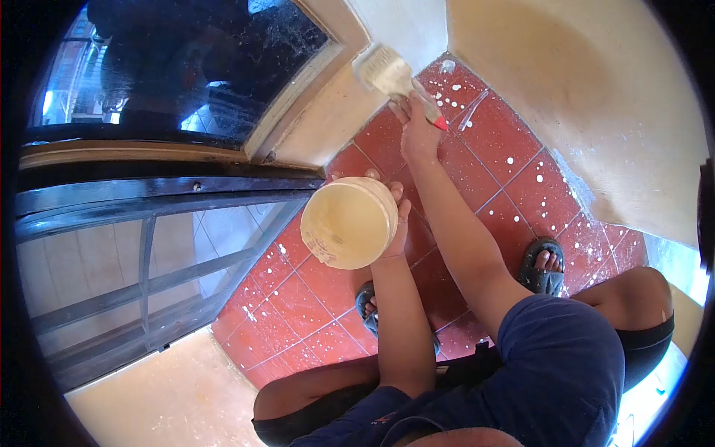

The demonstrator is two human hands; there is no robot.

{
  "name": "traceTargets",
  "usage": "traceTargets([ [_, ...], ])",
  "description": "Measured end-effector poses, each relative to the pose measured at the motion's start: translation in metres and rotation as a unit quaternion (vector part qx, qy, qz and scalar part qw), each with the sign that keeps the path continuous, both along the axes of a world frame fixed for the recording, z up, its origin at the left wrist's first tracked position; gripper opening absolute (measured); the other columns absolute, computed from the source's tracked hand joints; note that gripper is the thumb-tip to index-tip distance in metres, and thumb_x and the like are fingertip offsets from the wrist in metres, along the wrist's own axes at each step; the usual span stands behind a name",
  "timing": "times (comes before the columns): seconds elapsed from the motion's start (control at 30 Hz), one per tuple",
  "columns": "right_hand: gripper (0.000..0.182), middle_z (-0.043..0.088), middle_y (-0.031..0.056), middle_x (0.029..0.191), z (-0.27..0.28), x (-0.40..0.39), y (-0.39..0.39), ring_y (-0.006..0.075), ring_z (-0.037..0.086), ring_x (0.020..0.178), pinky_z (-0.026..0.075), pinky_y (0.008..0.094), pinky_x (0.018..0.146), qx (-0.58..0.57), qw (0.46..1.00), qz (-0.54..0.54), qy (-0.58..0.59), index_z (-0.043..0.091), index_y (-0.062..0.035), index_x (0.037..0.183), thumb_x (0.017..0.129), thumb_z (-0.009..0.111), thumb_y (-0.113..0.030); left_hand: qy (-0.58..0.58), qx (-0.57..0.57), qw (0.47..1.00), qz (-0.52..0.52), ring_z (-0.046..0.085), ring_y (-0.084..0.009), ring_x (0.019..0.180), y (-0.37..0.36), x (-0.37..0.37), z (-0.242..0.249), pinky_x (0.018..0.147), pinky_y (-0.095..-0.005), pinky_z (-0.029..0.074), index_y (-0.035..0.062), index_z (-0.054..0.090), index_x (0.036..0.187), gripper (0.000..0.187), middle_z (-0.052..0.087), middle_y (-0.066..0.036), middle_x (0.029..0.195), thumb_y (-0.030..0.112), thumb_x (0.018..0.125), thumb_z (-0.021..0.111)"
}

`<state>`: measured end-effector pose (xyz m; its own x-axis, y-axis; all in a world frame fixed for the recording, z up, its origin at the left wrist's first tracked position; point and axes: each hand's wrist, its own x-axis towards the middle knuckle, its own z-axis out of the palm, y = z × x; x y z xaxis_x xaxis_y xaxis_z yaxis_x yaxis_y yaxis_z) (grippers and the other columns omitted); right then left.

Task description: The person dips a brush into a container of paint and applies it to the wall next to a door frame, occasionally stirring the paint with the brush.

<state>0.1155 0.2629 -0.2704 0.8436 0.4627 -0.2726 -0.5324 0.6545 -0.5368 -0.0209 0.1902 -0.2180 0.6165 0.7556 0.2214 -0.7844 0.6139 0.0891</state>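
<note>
My left hand (pixel 398 216) is wrapped round the side of a cream-coloured tub (pixel 350 222), its fingers showing behind the rim. Pale paint coats the inside of the tub, and its outer lip is smeared. In my right hand (pixel 419 134) is a wide paintbrush (pixel 389 71), gripped by its red-tipped handle. The bristles are loaded with cream paint and lie against the pale wall (pixel 406 30) near the corner, beside the window frame.
Red floor tiles (pixel 477 171) carry many white paint spots. To the left are a wooden-framed glass pane (pixel 186 67) and a dark metal grille door (pixel 149 246). A cream wall (pixel 588 82) with a damp-looking patch rises at the right. My sandalled feet (pixel 544 264) are below.
</note>
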Motion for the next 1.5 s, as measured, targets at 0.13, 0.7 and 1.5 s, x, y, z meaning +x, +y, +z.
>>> traceTargets([
  [0.13, 0.031, 0.057, 0.0116, 0.102, -0.028, -0.006, 0.014, 0.0165, 0.058, 0.087, 0.055, 0.0297, 0.074, -0.033, 0.999, 0.018, -0.017, 0.050, 0.0012, 0.116, 0.086, 0.056, -0.007, 0.011, 0.010, 1.000, 0.011, 0.043, -0.0347, 0.097, 0.004, 0.000, 0.004, 0.063, -0.0350, 0.044, 0.0292, 0.040, 0.133, 0.051, 0.042, -0.010, 0.125, 0.045, 0.086, 0.050],
  [0.7, 0.032, 0.057, 0.0094, 0.104, -0.018, 0.010, 0.007, 0.0183, 0.058, 0.089, 0.054, 0.0314, 0.075, 0.006, 0.999, -0.006, 0.046, 0.049, 0.0008, 0.115, 0.085, 0.057, -0.007, 0.010, -0.005, 1.000, 0.013, 0.043, -0.0331, 0.096, 0.010, -0.001, -0.004, 0.059, -0.0323, 0.044, 0.0305, 0.040, 0.132, 0.046, 0.042, -0.008, 0.124, 0.041, 0.088, 0.048],
  [1.5, 0.019, 0.061, 0.0082, 0.087, -0.076, 0.007, 0.023, 0.0154, 0.060, 0.080, 0.053, 0.0264, 0.067, -0.155, 0.987, -0.035, -0.017, 0.058, 0.0033, 0.100, 0.083, 0.057, -0.006, -0.034, -0.007, 0.999, -0.014, 0.040, -0.0349, 0.097, 0.014, 0.002, -0.009, 0.067, -0.0366, 0.042, 0.0297, 0.041, 0.133, 0.050, 0.040, -0.010, 0.126, 0.046, 0.087, 0.050],
])
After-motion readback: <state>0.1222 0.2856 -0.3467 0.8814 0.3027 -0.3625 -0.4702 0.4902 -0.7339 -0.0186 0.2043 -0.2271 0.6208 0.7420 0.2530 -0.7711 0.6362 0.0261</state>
